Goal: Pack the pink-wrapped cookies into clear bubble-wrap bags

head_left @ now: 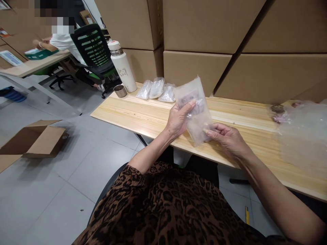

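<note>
Both my hands hold one small clear plastic bag point(194, 102) above the front edge of a pale wooden table point(143, 115). My left hand point(178, 119) grips the bag's left side, thumb pressed on its face. My right hand point(227, 136) pinches its lower right corner. Something small and dark shows inside the bag's upper half; I cannot make out what it is.
Three filled clear bags point(157, 89) lie at the table's back, next to a white bottle point(122, 66) and its metal cup point(120, 91). A heap of plastic bags point(304, 132) lies at right. Cardboard boxes point(204, 41) wall the back. An open carton point(35, 137) sits on the floor. Another person point(63, 41) sits far left.
</note>
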Demonstrator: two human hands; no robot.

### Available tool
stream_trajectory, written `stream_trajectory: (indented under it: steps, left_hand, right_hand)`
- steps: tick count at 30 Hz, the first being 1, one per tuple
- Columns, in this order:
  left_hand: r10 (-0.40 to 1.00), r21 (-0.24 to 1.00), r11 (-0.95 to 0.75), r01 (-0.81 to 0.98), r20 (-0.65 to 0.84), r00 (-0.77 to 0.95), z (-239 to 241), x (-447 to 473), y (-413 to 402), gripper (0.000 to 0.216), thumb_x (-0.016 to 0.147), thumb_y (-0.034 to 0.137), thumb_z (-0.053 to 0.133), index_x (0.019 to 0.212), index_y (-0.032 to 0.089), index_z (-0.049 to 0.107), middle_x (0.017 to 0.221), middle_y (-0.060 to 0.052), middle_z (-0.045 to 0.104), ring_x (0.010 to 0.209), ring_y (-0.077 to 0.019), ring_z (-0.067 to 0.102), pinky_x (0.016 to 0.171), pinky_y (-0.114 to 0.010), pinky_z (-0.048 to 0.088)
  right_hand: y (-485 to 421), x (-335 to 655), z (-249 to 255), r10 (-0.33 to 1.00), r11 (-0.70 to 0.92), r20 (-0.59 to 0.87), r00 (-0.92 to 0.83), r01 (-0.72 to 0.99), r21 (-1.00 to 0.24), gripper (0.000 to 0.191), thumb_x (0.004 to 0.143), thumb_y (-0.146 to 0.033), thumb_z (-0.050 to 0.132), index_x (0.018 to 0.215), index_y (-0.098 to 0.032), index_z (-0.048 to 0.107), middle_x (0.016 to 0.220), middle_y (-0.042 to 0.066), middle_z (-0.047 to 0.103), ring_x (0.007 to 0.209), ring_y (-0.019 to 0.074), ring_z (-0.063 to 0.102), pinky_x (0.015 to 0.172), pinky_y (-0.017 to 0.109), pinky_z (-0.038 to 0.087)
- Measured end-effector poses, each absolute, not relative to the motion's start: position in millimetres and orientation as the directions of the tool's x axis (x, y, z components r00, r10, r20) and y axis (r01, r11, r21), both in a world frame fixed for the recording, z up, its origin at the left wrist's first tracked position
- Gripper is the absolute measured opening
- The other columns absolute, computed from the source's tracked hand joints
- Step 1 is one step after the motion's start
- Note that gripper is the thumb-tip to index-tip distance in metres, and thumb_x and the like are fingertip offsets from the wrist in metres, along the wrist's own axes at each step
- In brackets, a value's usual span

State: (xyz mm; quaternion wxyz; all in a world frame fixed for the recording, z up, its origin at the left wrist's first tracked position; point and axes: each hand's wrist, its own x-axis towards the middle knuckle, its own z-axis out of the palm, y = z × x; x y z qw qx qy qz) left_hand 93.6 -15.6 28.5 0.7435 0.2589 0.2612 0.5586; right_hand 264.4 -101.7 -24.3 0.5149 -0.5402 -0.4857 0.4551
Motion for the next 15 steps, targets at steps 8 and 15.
stream_trajectory:
  steps: [8, 15]
  left_hand:
    - [0.984, 0.710, 0.032, -0.703, 0.100, 0.146, 34.1, 86.6, -14.9, 0.015, 0.090, 0.012, 0.079, 0.102, 0.020, 0.080, 0.112, -0.002, 0.082, 0.141, -0.0270, 0.067, 0.122, -0.049, 0.051]
    - [0.894, 0.801, 0.220, -0.558, 0.064, 0.443, 24.2, 94.2, -51.3, 0.029, 0.073, 0.033, 0.097, 0.096, 0.024, 0.082, 0.101, -0.004, 0.083, 0.116, -0.0321, 0.076, 0.112, -0.051, 0.058]
  right_hand:
    - [-131.3, 242.2, -6.2, 0.997, -0.044, -0.047, 0.060, -0.055, -0.998, 0.060, 0.096, -0.078, 0.064, 0.110, -0.022, 0.078, 0.102, 0.014, 0.082, 0.089, 0.0286, 0.079, 0.084, 0.049, 0.068]
    - [-96.3, 223.5, -7.8, 0.999, -0.001, -0.014, 0.030, -0.386, -0.923, 0.061, 0.105, -0.073, 0.040, 0.139, -0.030, 0.069, 0.152, 0.011, 0.068, 0.135, 0.0332, 0.068, 0.099, 0.058, 0.065]
